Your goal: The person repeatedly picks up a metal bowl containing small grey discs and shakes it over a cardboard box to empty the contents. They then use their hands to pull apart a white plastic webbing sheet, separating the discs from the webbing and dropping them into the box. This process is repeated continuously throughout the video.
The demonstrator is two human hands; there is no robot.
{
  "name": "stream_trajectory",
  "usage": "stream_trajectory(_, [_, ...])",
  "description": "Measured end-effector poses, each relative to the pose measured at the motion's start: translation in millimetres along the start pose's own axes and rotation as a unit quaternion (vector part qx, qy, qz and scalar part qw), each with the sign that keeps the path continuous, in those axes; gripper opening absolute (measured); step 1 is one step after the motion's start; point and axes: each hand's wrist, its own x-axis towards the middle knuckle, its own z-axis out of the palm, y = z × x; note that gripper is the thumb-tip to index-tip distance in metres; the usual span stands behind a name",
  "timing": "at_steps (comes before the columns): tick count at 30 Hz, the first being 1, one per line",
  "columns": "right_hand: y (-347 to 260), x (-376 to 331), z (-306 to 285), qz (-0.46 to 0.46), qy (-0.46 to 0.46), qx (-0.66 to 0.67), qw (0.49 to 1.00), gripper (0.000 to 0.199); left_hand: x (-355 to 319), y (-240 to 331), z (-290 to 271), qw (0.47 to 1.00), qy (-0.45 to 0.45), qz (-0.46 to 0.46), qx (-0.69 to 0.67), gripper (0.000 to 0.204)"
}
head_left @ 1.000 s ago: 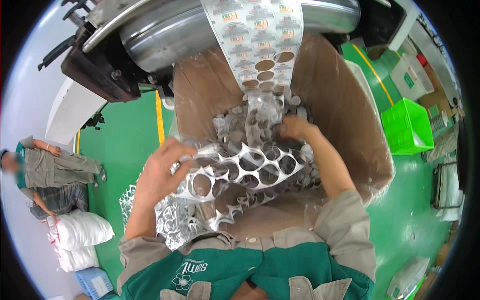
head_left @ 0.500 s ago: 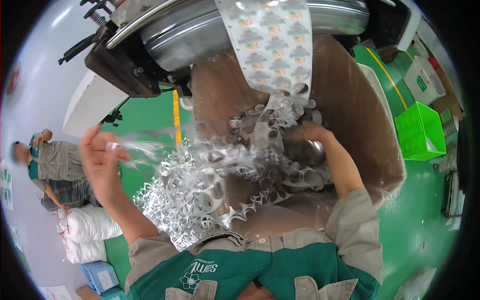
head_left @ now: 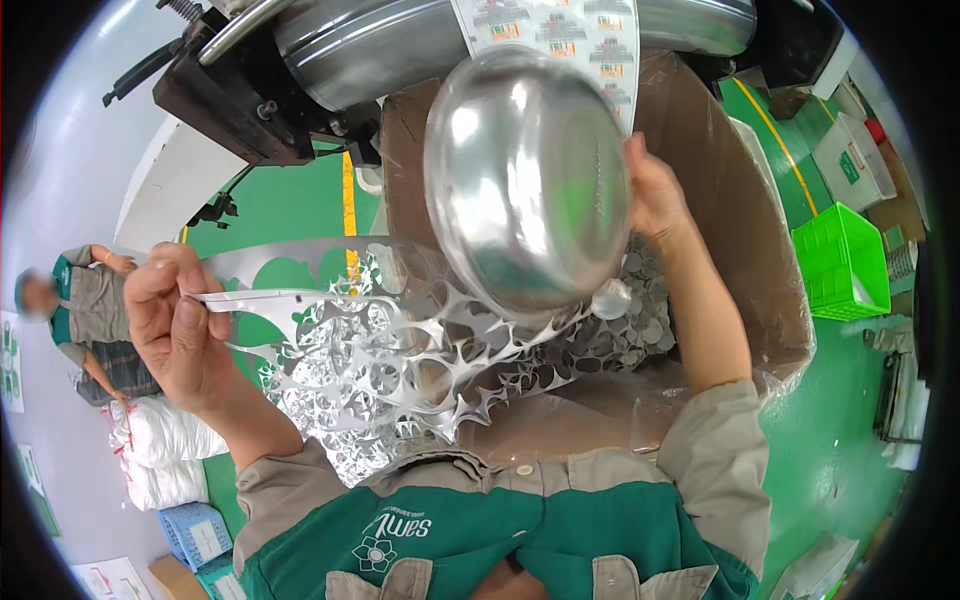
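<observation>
Prob. parting punched web (head_left: 262, 300) from discs (head_left: 650, 325): pinching web in L grip (head_left: 182, 330), stretched toward lined box (head_left: 735, 210); holding metal bowl (head_left: 530, 185) by edge in R grip (head_left: 655, 190), over box. Next, prob.: keep bowl clear of web.

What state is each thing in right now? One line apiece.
Left hand: pinching punched film
Punched film: spread out, holed
Right hand: holding metal bowl
Metal bowl: raised, tilted
Box: open, discs inside
Printed film: hanging, partly hidden
White sacks: stacked
</observation>
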Motion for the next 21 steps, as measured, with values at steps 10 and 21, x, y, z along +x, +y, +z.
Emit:
stream_trajectory(10, [79,-5,-103,0.314,-0.059,-0.784,0.532,0.057,-59,-41,-97,0.819,-0.016,-0.283,0.498,0.024])
stream_trajectory(21, [20,10,-9,0.11,0.014,-0.834,0.54,0.045,-55,-92,110,0.751,-0.497,-0.03,0.433,0.075])
